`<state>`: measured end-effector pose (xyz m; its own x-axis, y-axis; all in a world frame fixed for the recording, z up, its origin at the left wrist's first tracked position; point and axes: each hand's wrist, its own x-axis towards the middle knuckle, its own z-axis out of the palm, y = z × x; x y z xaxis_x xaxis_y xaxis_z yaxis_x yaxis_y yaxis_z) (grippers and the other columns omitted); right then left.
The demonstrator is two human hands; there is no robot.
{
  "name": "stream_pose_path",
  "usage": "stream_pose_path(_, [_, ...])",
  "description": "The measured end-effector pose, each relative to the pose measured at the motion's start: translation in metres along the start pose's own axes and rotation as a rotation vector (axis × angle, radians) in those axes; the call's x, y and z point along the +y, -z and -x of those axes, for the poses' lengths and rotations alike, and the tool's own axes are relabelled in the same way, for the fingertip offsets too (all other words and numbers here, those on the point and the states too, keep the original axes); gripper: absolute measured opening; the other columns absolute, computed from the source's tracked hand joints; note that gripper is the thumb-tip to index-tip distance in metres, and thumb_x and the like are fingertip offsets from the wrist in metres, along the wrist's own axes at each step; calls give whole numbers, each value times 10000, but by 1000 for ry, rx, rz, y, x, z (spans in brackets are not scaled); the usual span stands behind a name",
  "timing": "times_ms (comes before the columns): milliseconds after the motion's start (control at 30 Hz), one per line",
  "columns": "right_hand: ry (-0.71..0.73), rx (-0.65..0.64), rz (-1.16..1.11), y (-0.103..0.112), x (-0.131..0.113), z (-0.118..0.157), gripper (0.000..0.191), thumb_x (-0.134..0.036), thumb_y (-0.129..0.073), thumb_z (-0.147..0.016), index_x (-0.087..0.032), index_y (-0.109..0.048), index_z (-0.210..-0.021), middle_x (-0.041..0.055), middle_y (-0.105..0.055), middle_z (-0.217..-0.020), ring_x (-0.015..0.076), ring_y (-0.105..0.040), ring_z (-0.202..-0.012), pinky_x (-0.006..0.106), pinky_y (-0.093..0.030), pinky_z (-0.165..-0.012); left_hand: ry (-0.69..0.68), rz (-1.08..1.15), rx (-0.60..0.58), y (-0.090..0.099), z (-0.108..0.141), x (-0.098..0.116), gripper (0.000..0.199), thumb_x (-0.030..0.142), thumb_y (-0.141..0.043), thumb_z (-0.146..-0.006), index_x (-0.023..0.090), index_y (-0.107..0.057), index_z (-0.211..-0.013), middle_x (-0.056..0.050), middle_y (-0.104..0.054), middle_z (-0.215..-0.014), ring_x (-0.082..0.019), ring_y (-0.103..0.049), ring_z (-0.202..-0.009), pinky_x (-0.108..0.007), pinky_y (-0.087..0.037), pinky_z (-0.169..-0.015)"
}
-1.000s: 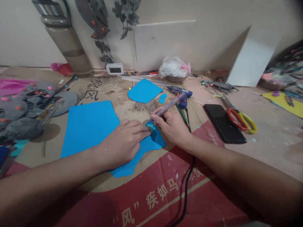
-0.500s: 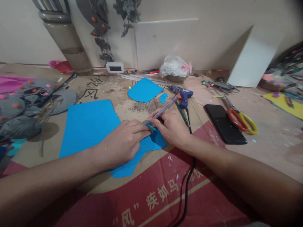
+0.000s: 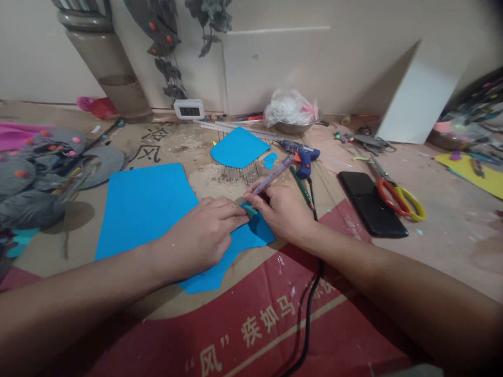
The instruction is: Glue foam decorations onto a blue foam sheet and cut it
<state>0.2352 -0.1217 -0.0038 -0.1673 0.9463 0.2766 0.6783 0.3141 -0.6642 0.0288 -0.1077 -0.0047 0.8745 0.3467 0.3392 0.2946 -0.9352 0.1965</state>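
Note:
A large blue foam or paper sheet (image 3: 147, 207) with a cut-out edge lies in front of me. My left hand (image 3: 211, 231) rests on it with fingers stretched out flat, the fingertips pressing by a small teal piece (image 3: 251, 210). My right hand (image 3: 281, 211) is closed round a pale purple pen (image 3: 275, 174), its tip down at the teal piece. The fingers partly cover that piece. Beyond the hands lie a blue cut shape (image 3: 240, 148) and small blue scraps (image 3: 270, 160).
A blue hot glue gun (image 3: 305, 157) and a green pencil (image 3: 301, 189) lie just beyond my right hand. Its black cable (image 3: 308, 322) runs toward me. Farther right are a black phone (image 3: 372, 204) and scissors (image 3: 400, 196). Grey craft pieces (image 3: 28, 202) crowd the left.
The whole view has shifted slightly. Both hands stay in place on the blue sheet, and the pen has moved only a little at the teal piece.

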Motion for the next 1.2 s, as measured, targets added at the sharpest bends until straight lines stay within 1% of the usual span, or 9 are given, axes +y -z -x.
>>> stream_pose_path(167, [-8,4,15,1,0,0,124,-231,-573,-955,-157,-667,-919,79,-746,-929,208,-687,-884,315,-503,-788,18,2,-25,1,0,0,434,14,-465,-836,84,-674,-1209,-130,-699,-1222,-283,-621,-1114,-487,-535,-944])
stream_pose_path(400, [8,30,29,1,0,0,126,-230,-581,-953,-152,-667,-903,74,-737,-902,200,-678,-851,305,-492,-771,20,2,-19,1,0,1,430,10,-458,-830,78,-682,-1190,-131,-705,-1211,-290,-626,-1111,-495,-536,-939])
stream_pose_path(567, [19,55,57,0,0,1,123,-225,-575,-947,-149,-661,-903,74,-724,-878,199,-663,-832,305,-479,-754,26,1,-21,0,0,0,435,14,-455,-834,93,-682,-1196,-121,-706,-1220,-282,-621,-1130,-486,-533,-954])
stream_pose_path(800, [15,52,89,1,0,1,134,-231,-572,-941,-139,-664,-905,77,-708,-856,200,-652,-804,304,-460,-729,21,8,-12,1,0,1,437,8,-462,-827,77,-687,-1195,-133,-706,-1213,-289,-623,-1125,-502,-535,-957])
stream_pose_path(1067, [-2,45,109,2,-2,1,137,-242,-559,-941,-153,-654,-898,72,-706,-856,199,-646,-804,303,-451,-727,36,-3,-26,2,0,1,442,21,-447,-843,107,-684,-1206,-125,-704,-1221,-271,-624,-1135,-481,-533,-977])
stream_pose_path(1200, [-15,53,115,2,-1,1,126,-249,-567,-937,-162,-653,-907,70,-712,-872,205,-652,-817,309,-455,-732,37,1,-38,2,0,1,435,30,-439,-858,108,-682,-1210,-131,-699,-1231,-281,-620,-1138,-501,-533,-972])
